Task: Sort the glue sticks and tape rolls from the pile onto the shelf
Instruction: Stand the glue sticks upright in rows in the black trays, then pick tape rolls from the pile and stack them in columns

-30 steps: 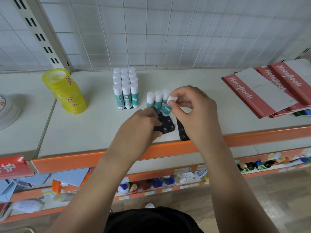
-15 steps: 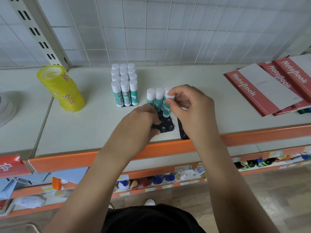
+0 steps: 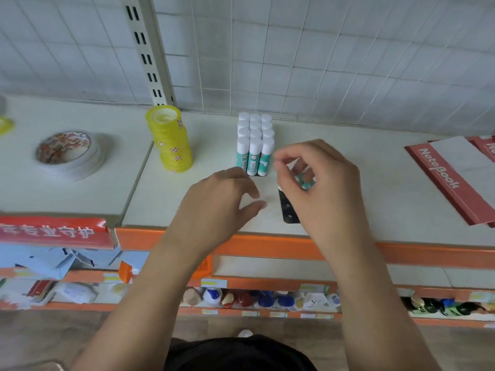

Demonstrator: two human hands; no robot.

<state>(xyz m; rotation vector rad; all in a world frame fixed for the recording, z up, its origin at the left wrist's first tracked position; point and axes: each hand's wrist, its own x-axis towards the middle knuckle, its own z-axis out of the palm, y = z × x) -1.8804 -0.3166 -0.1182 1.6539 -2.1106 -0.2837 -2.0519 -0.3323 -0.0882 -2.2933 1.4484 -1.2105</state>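
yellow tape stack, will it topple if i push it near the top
Probably: the yellow tape stack is tall, narrow and already staggered, top left of base. The rolls look separate, so they would likely slide apart. Round rolls landing on edge might roll away.

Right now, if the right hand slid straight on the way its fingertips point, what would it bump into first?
Probably the block of glue sticks. The right hand points its fingertips leftward at the block's front right stick, close by. Depth is unclear, so it might pass just in front.
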